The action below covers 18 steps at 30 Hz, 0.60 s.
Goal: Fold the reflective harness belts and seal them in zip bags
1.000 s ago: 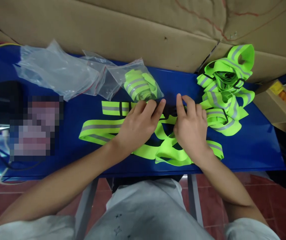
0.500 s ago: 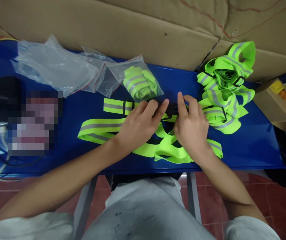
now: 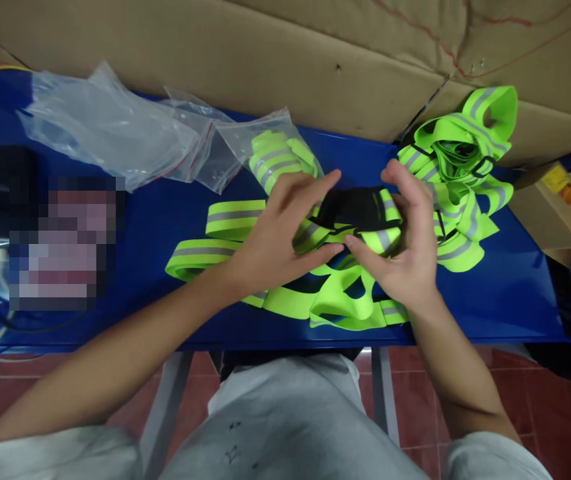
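**Blue table (image 3: 510,300), both hands at a green strap**

Mid-frame, I see the strap (image 3: 352,208), its black section showing between the two hands. Its right end sits held in the right hand (image 3: 418,250); the left hand (image 3: 270,237) curves round the other end, thumb and forefinger apart, its grip unclear to me. Clear bags (image 3: 115,133) lie upper left, more straps (image 3: 465,213) heaped upper right.

Reflective strap (image 3: 238,217): partly covered by left hand (image 3: 278,233) and right hand (image 3: 412,247) | black band section (image 3: 352,208): detail lost in blur | bagged strap roll (image 3: 278,158): lower part hidden by left hand | pixelated item (image 3: 65,247): masked, cannot be identified | black object (image 3: 0,187): cut off by left edge | yellow label (image 3: 555,179): markings too small to be read
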{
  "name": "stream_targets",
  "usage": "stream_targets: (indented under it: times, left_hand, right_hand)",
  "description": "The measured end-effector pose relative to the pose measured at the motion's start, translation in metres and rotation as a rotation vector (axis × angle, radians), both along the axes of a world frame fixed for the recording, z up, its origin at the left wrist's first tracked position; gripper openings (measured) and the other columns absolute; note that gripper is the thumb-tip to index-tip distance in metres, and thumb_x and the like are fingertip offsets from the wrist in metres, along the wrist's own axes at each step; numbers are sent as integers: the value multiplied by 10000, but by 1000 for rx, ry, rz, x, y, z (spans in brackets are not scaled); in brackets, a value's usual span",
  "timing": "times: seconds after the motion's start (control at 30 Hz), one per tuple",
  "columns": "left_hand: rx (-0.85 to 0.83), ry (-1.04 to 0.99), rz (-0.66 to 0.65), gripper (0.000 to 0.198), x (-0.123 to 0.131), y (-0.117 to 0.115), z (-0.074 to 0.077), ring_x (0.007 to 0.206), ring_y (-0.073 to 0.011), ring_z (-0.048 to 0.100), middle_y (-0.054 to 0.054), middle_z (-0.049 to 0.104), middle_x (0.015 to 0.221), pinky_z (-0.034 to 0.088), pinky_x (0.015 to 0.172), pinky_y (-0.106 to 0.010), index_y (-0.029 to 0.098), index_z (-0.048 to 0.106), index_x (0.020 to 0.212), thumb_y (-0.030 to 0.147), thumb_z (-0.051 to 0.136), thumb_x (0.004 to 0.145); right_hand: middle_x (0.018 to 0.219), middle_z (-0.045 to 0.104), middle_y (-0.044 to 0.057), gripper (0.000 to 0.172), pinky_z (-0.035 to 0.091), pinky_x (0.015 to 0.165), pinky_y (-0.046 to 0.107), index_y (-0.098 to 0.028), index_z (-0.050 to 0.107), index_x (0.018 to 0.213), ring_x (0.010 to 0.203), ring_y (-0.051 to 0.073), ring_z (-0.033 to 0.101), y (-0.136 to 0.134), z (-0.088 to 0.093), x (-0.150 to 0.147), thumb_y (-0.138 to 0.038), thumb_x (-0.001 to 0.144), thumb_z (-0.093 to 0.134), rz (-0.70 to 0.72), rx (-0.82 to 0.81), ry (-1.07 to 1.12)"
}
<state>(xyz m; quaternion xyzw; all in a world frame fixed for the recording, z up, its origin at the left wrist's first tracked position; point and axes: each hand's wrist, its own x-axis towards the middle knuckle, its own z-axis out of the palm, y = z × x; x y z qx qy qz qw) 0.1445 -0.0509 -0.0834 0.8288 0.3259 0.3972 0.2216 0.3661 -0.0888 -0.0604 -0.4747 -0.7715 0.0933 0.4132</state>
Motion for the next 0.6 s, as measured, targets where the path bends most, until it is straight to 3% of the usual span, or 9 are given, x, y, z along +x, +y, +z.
stream_targets:
  times: [0.1,0.2,0.27,0.33,0.4,0.47,0.53,0.6]
  left_hand:
    - [-187,-90,-39,868,-7,8,8,1419,-304,517,-139,467,1553,493,1198,-466,252,397,1602,565,777,887]
    - [-256,-44,-75,884,-8,10,9,1509,-323,454,-143,489,1603,348,1311,-503,209,451,1555,608,801,848]
    - [-296,-46,-85,781,-7,9,7,1374,-308,584,-136,628,1453,445,1230,-467,169,553,1440,593,813,837]
    - [-326,-96,-79,635,-5,7,6,1128,-259,688,-88,722,1200,565,1043,-397,164,630,1274,556,835,818]
    - [-353,-175,-59,523,-4,5,7,984,-218,693,-45,719,1056,595,907,-348,180,650,1153,508,854,800]
    - [-381,-279,-35,501,-4,4,8,980,-215,690,-29,711,1034,600,904,-359,198,654,1103,485,884,764]
    - [-461,-395,-15,518,-4,4,8,1010,-226,700,-27,712,1052,605,943,-396,212,655,1100,484,904,736]
    - [-607,-510,-16,566,-4,3,9,1017,-231,718,-28,719,1075,611,961,-422,226,642,1153,483,911,726]
  right_hand:
    - [1480,555,109,691,428,1235,581,-245,503,1524,1423,322,517,2,1,6,-328,885,753,-1,55,107]
    - [1435,581,91,663,402,1263,584,-274,553,1478,1431,338,507,-2,1,3,-346,865,793,-7,90,127]
    - [1467,554,81,689,392,1278,592,-324,518,1498,1469,363,476,-4,1,0,-408,875,802,13,59,130]
    - [1578,459,70,804,406,1277,589,-374,432,1555,1541,388,396,-4,0,-2,-527,862,809,73,0,160]
    - [1677,345,57,971,411,1279,579,-392,320,1618,1597,386,319,-1,-2,-1,-681,821,791,167,-65,227]
    - [1699,345,61,1050,398,1287,564,-375,267,1650,1603,359,331,2,-3,2,-766,805,752,248,-193,293]
    - [1652,452,68,995,402,1283,543,-344,351,1629,1559,335,421,4,-5,6,-752,815,755,304,-376,333]
    - [1530,601,66,800,461,1237,512,-306,559,1494,1450,319,556,4,-6,9,-660,822,809,335,-554,360]
